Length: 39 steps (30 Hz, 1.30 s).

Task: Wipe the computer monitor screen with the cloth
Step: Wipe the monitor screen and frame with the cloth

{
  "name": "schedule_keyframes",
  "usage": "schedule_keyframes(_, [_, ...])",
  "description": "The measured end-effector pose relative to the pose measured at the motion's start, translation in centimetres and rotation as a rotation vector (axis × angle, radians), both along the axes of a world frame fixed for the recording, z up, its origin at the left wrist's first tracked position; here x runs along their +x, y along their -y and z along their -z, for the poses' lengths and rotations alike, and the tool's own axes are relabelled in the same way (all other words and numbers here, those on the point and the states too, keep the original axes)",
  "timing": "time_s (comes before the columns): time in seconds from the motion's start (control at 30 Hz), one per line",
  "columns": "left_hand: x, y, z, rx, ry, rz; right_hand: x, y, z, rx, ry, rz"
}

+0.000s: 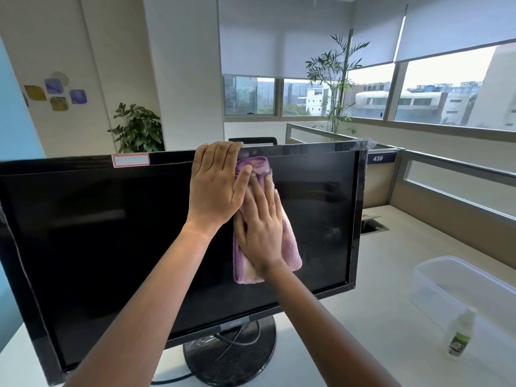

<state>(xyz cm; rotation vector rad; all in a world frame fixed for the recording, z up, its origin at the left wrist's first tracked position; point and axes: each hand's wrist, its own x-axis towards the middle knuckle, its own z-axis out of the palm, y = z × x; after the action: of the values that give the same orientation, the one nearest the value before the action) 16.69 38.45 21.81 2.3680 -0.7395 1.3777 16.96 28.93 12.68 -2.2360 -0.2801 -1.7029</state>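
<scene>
My left hand [216, 185] is up at the top centre of the frame, fingers straight and close together, laid flat on the monitor [97, 233] with the tips at its top edge and the thumb touching the cloth [290, 247]. My right hand [259, 227] is just beside and below it, fingers spread wide and straight, palm pressing the purple cloth flat against the dark screen, right of centre. The cloth hangs folded from near the top bezel down to mid-screen. At lower right on the white desk [377, 317] stands a small spray bottle [459, 335], with a clear plastic container [460, 280] just behind it.
</scene>
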Motion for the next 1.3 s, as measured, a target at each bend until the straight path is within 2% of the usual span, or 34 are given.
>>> schedule_keyframes(0.1, [0.0, 0.2, -0.2, 0.004, 0.003, 0.014, 0.0, 2.5, -0.1, -0.128, 0.031, 0.056])
schedule_keyframes(0.17, [0.0, 0.2, -0.3, 0.003, -0.009, 0.023, 0.0, 3.3, -0.1, -0.071, 0.033, 0.084])
schedule_keyframes(0.7, [0.5, 0.1, 0.1, -0.013, 0.029, 0.011, -1.5, 6.6, 7.1, 1.146, 0.027, 0.166])
schedule_keyframes(0.83, [0.3, 0.0, 0.2, -0.010, 0.014, 0.014, -2.2, 6.4, 7.9, 1.313, 0.036, 0.170])
schedule_keyframes(0.97, [0.3, 0.0, 0.1, -0.017, 0.016, 0.011, -1.7, 6.6, 5.4, 1.445, 0.037, 0.164])
schedule_keyframes(1.03, [0.2, -0.1, 0.1, -0.017, 0.005, 0.015, -1.4, 6.6, 3.4, 1.449, 0.026, 0.158])
schedule_keyframes(1.2, [0.2, -0.2, 0.1, -0.015, 0.020, 0.024, -0.4, 6.3, -3.4, 1.150, 0.031, 0.075])
schedule_keyframes(1.3, [0.4, -0.2, 0.0, -0.020, 0.033, 0.022, 0.4, 6.5, -7.1, 1.020, 0.029, 0.123])
